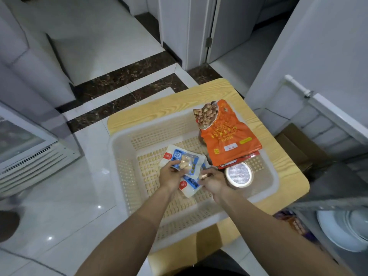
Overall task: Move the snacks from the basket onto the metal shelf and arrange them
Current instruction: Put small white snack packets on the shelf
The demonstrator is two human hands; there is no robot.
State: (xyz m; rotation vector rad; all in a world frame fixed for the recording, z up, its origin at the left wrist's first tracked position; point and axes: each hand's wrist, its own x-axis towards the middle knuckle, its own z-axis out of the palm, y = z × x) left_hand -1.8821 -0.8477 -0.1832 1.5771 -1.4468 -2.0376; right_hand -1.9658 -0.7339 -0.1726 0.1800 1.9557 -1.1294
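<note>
I see a pale perforated plastic basket [119, 156] with a matt finish on a light wood-grain worktop [159, 108]. The orange peanut bag [229, 140] looks like glossy film, the round can's silver foil lid [238, 173] embossed, the white floor tiles [65, 196] polished.

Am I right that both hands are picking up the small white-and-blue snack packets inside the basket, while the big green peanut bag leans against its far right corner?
Not quite: the head view shows the peanut bag is orange, not green. The rest holds: the left hand and right hand are on the white-and-blue packets inside the basket.
</note>
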